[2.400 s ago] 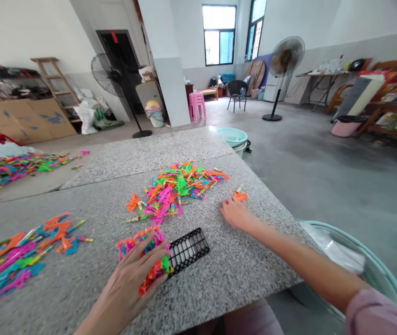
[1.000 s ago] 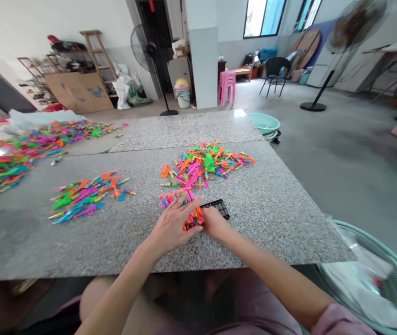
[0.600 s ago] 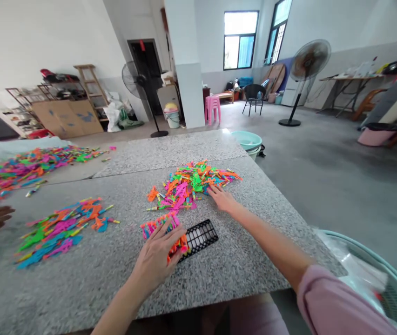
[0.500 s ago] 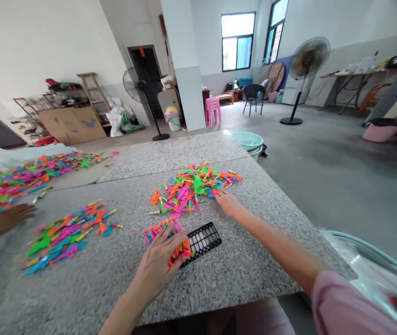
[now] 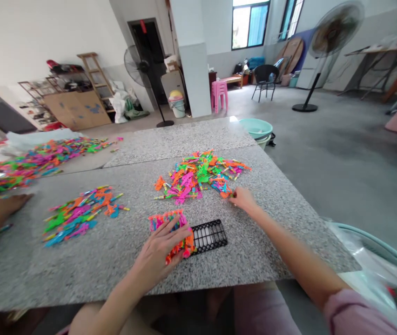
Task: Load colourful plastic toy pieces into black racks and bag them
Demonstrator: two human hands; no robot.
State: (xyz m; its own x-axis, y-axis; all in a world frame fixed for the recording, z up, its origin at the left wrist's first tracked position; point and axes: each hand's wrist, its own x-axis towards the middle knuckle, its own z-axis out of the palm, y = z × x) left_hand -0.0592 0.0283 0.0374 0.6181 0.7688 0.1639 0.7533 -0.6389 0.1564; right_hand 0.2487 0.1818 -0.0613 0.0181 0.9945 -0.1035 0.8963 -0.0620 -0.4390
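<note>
My left hand [image 5: 161, 239] lies with fingers stretched over small bright plastic pieces [image 5: 166, 217] lined up in rows on a black lattice tray [image 5: 209, 236]. The tray's right part shows bare; its left part is hidden by the pieces and my hand. At the near right edge of a loose heap of similar pieces [image 5: 201, 174], my right hand [image 5: 243, 200] pinches the end of a small orange plastic piece [image 5: 225, 193]. Part of that piece is covered by my fingers, and its exact kind is unclear.
A smaller pile of pieces [image 5: 83, 211] lies to the left, near another person's hand [image 5: 15, 204]. A larger heap [image 5: 55, 158] spreads farther back. Beyond the grey speckled table [image 5: 142, 144] stands a turquoise basin [image 5: 257, 126]; a basket with plastic bags [image 5: 376, 260] sits at right.
My right hand has drawn back from the heap toward me, pinching a piece at its edge. My left hand stays on the tray. The other person's hand has shifted slightly, and the view has tilted down.
</note>
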